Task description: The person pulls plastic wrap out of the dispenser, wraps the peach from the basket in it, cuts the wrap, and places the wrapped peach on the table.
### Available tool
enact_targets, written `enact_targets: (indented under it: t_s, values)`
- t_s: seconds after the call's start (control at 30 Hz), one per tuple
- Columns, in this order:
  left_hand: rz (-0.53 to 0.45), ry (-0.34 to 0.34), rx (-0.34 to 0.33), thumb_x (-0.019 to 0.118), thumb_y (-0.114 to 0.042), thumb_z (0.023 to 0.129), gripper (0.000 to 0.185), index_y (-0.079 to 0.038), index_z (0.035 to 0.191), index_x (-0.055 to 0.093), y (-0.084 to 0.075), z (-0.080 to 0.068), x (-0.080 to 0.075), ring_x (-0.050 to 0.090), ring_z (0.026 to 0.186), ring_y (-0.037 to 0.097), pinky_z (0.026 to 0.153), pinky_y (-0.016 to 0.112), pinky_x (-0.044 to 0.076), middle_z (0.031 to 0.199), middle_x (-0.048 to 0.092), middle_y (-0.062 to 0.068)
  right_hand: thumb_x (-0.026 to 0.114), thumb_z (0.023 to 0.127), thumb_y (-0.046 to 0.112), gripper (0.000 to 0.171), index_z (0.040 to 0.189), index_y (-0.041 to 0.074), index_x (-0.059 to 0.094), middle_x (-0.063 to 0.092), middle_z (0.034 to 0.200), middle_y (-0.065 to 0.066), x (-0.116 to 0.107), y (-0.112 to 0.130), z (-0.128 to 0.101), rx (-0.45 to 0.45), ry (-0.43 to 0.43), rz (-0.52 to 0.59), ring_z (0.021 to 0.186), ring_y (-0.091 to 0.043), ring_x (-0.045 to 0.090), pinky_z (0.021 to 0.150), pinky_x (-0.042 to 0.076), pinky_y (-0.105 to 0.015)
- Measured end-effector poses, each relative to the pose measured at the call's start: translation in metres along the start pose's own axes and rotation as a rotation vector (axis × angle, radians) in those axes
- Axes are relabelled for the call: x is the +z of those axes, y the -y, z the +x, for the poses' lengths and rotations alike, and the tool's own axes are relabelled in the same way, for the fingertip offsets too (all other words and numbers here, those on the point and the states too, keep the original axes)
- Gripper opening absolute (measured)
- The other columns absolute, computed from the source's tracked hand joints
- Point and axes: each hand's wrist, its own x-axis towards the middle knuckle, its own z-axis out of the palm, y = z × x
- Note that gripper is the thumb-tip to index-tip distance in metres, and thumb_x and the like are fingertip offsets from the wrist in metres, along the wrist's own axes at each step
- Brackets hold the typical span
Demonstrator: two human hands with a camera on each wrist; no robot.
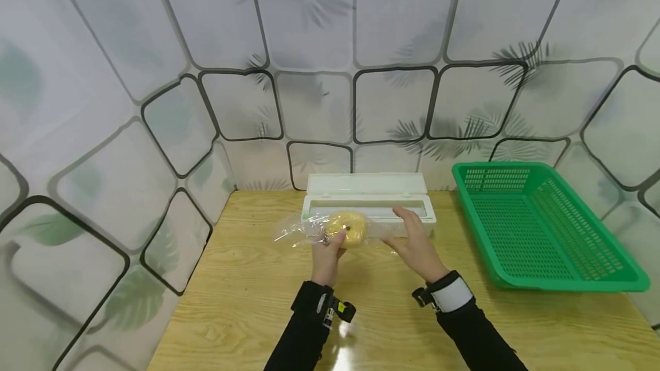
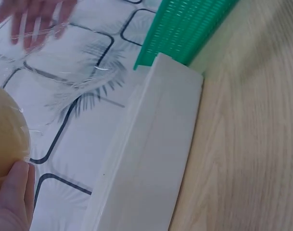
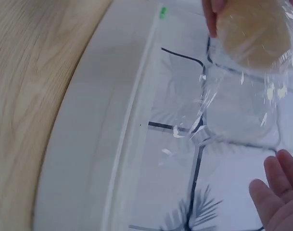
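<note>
A round yellow fruit (image 1: 347, 229) with a dark spot in its middle is wrapped in clear plastic film (image 1: 304, 230), whose loose ends stick out at both sides. My left hand (image 1: 326, 260) grips the fruit from below, its thumb on the front. Close to the film's right end is my right hand (image 1: 419, 247), fingers spread and apart from the fruit. Behind the fruit stands a white cling film box (image 1: 425, 223) with its lid (image 1: 366, 183) raised. In the right wrist view the film (image 3: 237, 108) hangs loose between the fruit (image 3: 254, 36) and the right fingers (image 3: 264, 197).
To the right, a green plastic basket (image 1: 546, 239) sits on the wooden table (image 1: 232, 302). A patterned white wall covering (image 1: 314, 107) rises directly behind the box and along the left side.
</note>
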Motion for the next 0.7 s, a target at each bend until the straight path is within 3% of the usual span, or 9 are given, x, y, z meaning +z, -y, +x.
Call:
enact_targets:
  t_s: [0.13,0.2,0.33,0.5,0.63,0.7]
  values:
    - [-0.084,-0.032,0.003,0.059,-0.01,0.084,0.026,0.004,0.105,0.055,-0.004,-0.003,-0.003,0.059,0.083,0.013,0.076,0.028,0.048,0.093,0.06,0.004,0.06,0.083,0.003,0.033,0.112,-0.008,0.051,0.054,0.106,-0.021,-0.01,-0.005,-0.007,0.076,-0.104,0.107,0.097,-0.032,0.051,0.081,0.043,-0.044]
    - [-0.118,-0.06,-0.003,0.058,-0.011,0.084,0.022,0.0,0.103,0.057,-0.005,-0.004,-0.004,0.059,0.082,0.013,0.075,0.028,0.048,0.091,0.061,0.004,0.056,0.086,0.005,0.024,0.106,-0.008,0.056,0.057,0.099,-0.019,-0.012,-0.006,-0.011,0.143,-0.126,0.141,0.089,-0.03,0.055,0.075,0.047,-0.042]
    - [-0.172,-0.111,-0.002,0.058,-0.012,0.084,0.015,-0.005,0.098,0.058,-0.006,-0.007,-0.003,0.059,0.077,0.011,0.072,0.028,0.049,0.087,0.06,0.003,0.049,0.092,0.019,0.03,0.104,-0.007,0.057,0.06,0.094,-0.018,-0.011,-0.005,-0.018,0.351,-0.064,0.261,0.082,-0.027,0.057,0.07,0.048,-0.038]
    - [-0.188,-0.109,0.005,0.056,-0.01,0.085,0.011,-0.008,0.096,0.058,-0.004,-0.012,-0.001,0.058,0.075,0.01,0.069,0.026,0.049,0.085,0.06,0.002,0.049,0.091,0.026,0.038,0.105,-0.008,0.055,0.061,0.094,-0.018,-0.008,-0.001,-0.022,0.584,0.013,0.473,0.084,-0.023,0.059,0.073,0.049,-0.033]
    - [-0.185,-0.093,0.008,0.056,-0.009,0.084,0.012,-0.009,0.096,0.059,-0.002,-0.013,0.0,0.058,0.076,0.01,0.069,0.025,0.049,0.087,0.06,0.002,0.056,0.088,0.019,0.031,0.103,-0.008,0.057,0.06,0.091,-0.016,-0.007,-0.001,-0.022,0.595,-0.057,0.496,0.08,-0.019,0.058,0.071,0.049,-0.026]
    - [-0.175,-0.098,0.007,0.057,-0.009,0.084,0.012,-0.008,0.096,0.059,-0.002,-0.014,0.0,0.058,0.076,0.011,0.07,0.025,0.049,0.087,0.06,0.002,0.058,0.087,0.019,0.028,0.098,-0.007,0.059,0.059,0.086,-0.015,-0.007,-0.002,-0.022,0.547,-0.125,0.468,0.076,-0.017,0.056,0.067,0.048,-0.025]
